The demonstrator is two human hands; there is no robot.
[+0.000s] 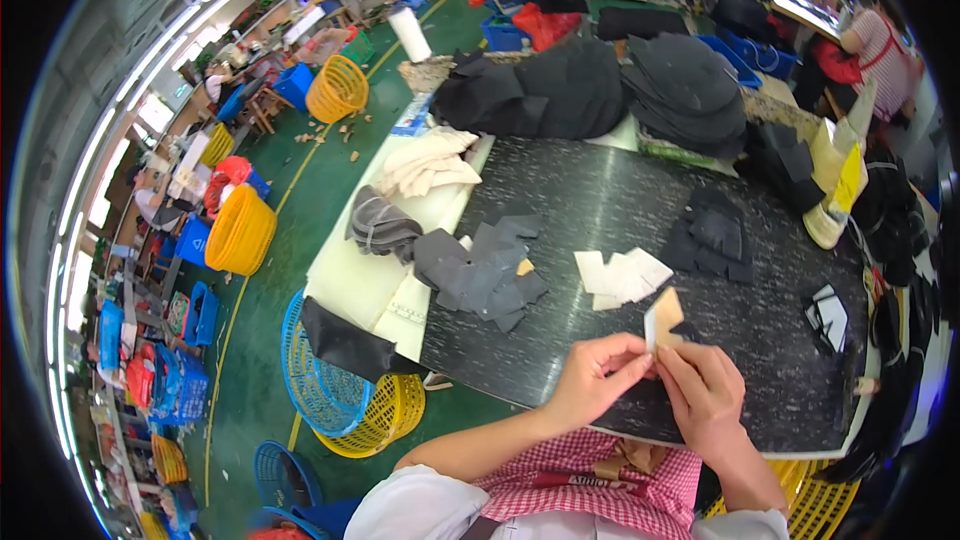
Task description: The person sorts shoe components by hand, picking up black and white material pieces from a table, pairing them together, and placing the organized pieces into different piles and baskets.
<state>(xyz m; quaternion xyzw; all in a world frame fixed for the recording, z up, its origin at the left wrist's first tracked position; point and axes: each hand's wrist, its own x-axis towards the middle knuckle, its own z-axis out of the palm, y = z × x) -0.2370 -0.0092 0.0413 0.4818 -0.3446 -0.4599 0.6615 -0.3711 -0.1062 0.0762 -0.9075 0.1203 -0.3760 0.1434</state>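
Note:
Close in front of me, both hands meet over the near edge of a dark speckled tabletop [500, 340]. Thumb and finger of my left hand [598, 378] pinch the lower end of a small white-and-tan piece [662, 318]. My right hand [705, 390] grips the same piece from the other side, with a bit of black material showing beside its fingers. Just beyond lie several small white pieces [622, 277] in a loose pile. Black cut pieces [710, 240] are heaped farther right, and dark grey pieces [485, 270] spread out to the left.
Large black stacked sheets [685, 90] line the table's far side. Cream cloth [430, 162] and a grey striped bundle [385, 225] sit at the left. Blue [315, 370] and yellow baskets [385, 420] stand below the left edge. A yellow-taped container [838, 180] is at the right. Another person [885, 55] sits far right.

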